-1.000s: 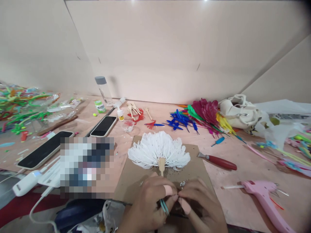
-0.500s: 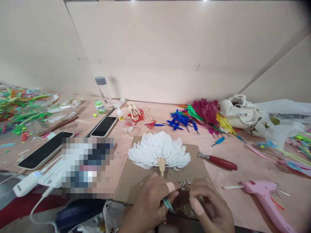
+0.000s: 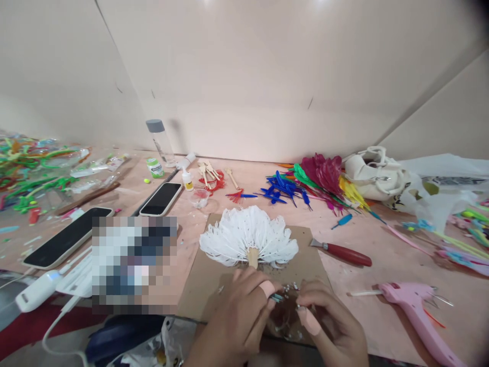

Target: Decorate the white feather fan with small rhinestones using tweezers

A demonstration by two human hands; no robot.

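A white feather fan with a wooden handle lies on a brown cardboard sheet. My left hand is closed around a slim teal tool that looks like tweezers; most of it is hidden by the fingers. Opposite it, my right hand pinches a tiny pale piece at thumb and fingertip, too small to name. Between the two hands are several small shiny bits, resting on or by a clear bag. Both hands wear finger tape.
Right of the cardboard lie a red-handled blade tool and a pink glue gun. Behind are blue feathers, a white bag and a small glue bottle. Two phones and a power bank occupy the left.
My left hand has shifted slightly up toward the fan's handle, and the teal tool now points toward the shiny bits. My right hand keeps its pinch almost in place. The view shifts slightly.
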